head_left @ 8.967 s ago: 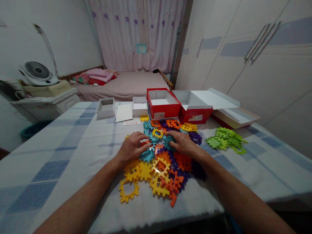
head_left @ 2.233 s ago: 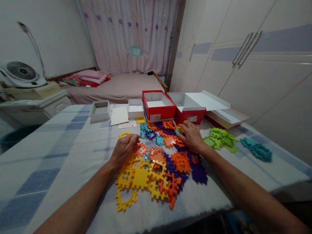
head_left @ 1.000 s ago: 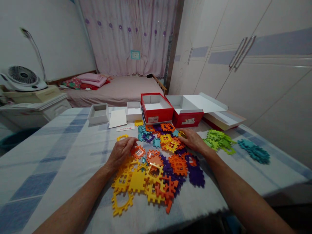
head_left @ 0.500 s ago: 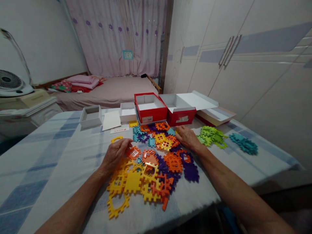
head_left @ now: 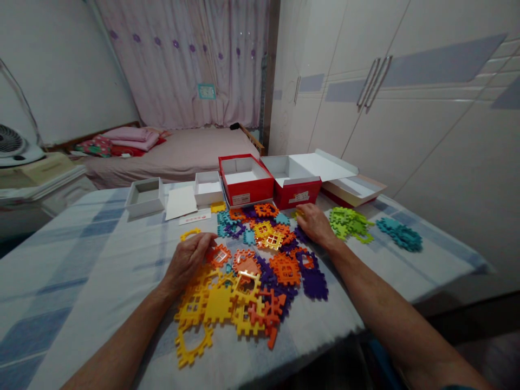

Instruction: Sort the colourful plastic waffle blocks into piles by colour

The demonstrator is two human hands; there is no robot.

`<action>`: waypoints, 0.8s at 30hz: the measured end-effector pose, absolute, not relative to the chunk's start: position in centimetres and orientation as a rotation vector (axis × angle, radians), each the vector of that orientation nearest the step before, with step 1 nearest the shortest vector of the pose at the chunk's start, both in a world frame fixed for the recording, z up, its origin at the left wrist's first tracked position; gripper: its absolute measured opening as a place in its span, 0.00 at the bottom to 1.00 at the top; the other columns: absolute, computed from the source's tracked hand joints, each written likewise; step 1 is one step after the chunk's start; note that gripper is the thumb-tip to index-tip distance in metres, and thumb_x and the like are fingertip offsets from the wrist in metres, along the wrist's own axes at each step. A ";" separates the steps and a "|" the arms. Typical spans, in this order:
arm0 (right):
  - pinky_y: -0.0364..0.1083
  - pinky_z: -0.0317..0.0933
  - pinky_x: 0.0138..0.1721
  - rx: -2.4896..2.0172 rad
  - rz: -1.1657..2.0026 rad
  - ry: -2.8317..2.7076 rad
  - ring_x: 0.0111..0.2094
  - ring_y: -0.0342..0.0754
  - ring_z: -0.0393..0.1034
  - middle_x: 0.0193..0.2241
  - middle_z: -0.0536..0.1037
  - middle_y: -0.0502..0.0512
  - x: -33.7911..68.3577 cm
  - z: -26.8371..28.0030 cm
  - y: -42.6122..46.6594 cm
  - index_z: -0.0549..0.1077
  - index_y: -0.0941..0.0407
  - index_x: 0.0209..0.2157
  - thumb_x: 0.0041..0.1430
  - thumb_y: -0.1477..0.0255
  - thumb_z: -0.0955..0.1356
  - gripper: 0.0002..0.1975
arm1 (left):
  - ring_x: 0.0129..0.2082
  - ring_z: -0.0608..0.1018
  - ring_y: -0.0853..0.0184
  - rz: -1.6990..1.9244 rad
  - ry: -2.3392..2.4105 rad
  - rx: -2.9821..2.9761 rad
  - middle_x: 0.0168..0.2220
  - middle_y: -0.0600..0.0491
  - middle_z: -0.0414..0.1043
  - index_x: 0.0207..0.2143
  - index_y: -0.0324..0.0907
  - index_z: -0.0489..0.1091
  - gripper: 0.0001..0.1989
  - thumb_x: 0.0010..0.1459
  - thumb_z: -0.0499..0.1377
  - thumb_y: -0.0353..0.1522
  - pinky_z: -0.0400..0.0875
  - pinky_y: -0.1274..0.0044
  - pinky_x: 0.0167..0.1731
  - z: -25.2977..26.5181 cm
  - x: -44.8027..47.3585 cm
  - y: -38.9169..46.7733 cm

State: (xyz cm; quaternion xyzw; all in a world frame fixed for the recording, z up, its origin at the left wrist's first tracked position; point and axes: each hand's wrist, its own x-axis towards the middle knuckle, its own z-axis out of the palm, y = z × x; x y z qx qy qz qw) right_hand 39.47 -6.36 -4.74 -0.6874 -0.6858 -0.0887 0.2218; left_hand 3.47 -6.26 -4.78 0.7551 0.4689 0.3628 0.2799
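Note:
A loose pile of notched plastic building pieces covers the middle of the table. My left hand (head_left: pixel 190 255) rests at the pile's left side, fingers loosely extended beside an orange window piece (head_left: pixel 220 255), with nothing visible in it. Below it lie yellow pieces (head_left: pixel 218 305). At the far right side of the pile, my right hand (head_left: pixel 314 223) pinches a small yellow piece (head_left: pixel 298 213), mostly hidden by the fingers. Purple pieces (head_left: pixel 314 283), orange pieces (head_left: pixel 285 269) and light blue pieces (head_left: pixel 248 236) are mixed between my hands.
Right of my right hand sit a lime-green heap (head_left: pixel 350 223) and a teal heap (head_left: pixel 400 234). Open red boxes (head_left: pixel 248 192) stand behind the pile, with a small white box (head_left: pixel 208 189), a grey-white tray (head_left: pixel 145 205) and a white card (head_left: pixel 181 203) to their left.
My right hand has shifted slightly rightward, away from the pile, with the yellow piece at its fingertips. My left hand stays almost in place. The view has turned a little.

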 end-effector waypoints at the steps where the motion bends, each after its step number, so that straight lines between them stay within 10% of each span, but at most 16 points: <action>1: 0.48 0.59 0.51 -1.913 -0.213 -1.923 0.48 0.53 0.67 0.46 0.74 0.63 39.6 -4.8 -6.4 0.72 0.60 0.47 0.59 0.73 0.62 0.16 | 0.31 0.75 0.65 0.972 1.254 2.025 0.32 0.51 0.74 0.38 0.42 0.73 0.23 0.61 0.46 0.47 0.69 0.74 0.36 -4.9 3.4 -6.2; 24: 0.46 0.60 0.51 -1.895 -0.069 -1.768 0.45 0.49 0.69 0.43 0.76 0.60 40.5 -5.4 -4.6 0.75 0.60 0.44 0.52 0.76 0.65 0.16 | 0.34 0.76 0.64 0.918 1.281 2.075 0.33 0.52 0.75 0.39 0.43 0.73 0.23 0.61 0.46 0.47 0.69 0.73 0.38 -5.0 3.3 -6.2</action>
